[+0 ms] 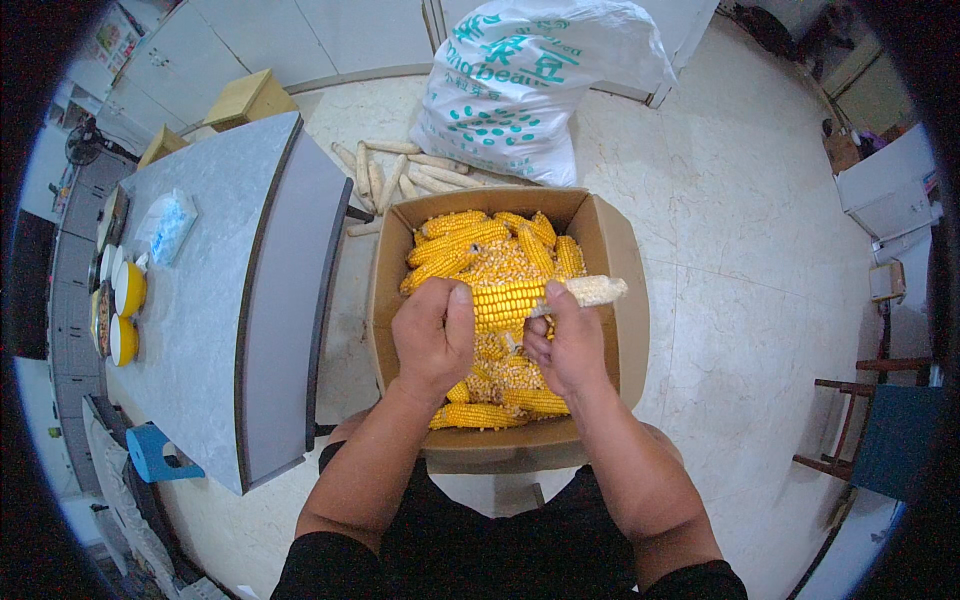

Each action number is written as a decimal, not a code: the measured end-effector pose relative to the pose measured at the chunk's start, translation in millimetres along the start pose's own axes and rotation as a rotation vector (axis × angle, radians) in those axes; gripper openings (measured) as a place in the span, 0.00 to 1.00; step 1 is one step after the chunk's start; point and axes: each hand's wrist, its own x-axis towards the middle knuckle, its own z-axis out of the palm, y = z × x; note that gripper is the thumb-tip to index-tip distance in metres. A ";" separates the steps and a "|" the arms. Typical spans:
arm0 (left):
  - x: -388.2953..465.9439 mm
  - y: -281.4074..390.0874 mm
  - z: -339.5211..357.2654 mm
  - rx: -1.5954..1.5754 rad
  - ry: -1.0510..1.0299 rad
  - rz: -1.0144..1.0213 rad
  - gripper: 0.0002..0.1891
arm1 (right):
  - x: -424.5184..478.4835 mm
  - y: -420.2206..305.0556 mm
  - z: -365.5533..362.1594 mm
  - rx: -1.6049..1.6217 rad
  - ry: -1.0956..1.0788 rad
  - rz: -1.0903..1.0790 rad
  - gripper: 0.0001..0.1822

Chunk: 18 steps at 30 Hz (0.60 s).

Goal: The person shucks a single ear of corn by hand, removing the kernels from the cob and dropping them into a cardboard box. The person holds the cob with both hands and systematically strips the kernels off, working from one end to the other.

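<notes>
Over an open cardboard box (626, 330) my left hand (431, 334) grips a yellow ear of corn (506, 304), its kernels in full rows. My right hand (566, 337) is closed around a pale bare corncob (596, 291), which slants across the right end of that ear and sticks out to the right. My right thumb lies at the ear's end. Below both hands, loose kernels (499, 262) fill the middle of the box. Several more yellow ears (457, 244) lie at its far side, and others (480, 415) at the near side.
Stripped corncobs (390, 180) lie on the floor behind the box. Beside them stands a white woven sack (510, 97) with green print. A grey table (217, 225) at left carries yellow bowls (130, 289) and a plastic packet (171, 225). A blue stool (154, 454) is near it; a chair (892, 439) stands right.
</notes>
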 end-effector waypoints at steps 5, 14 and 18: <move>4.3 -3.1 -1.4 0.020 -0.041 0.006 0.06 | 0.4 3.3 -4.8 0.119 -0.110 -0.012 0.15; 6.5 10.4 -4.8 0.048 -0.053 0.128 0.06 | -1.2 -0.9 0.3 0.039 -0.063 -0.038 0.13; 6.8 9.1 -3.4 0.027 -0.039 0.110 0.06 | -0.5 0.4 -0.6 0.025 -0.074 -0.041 0.16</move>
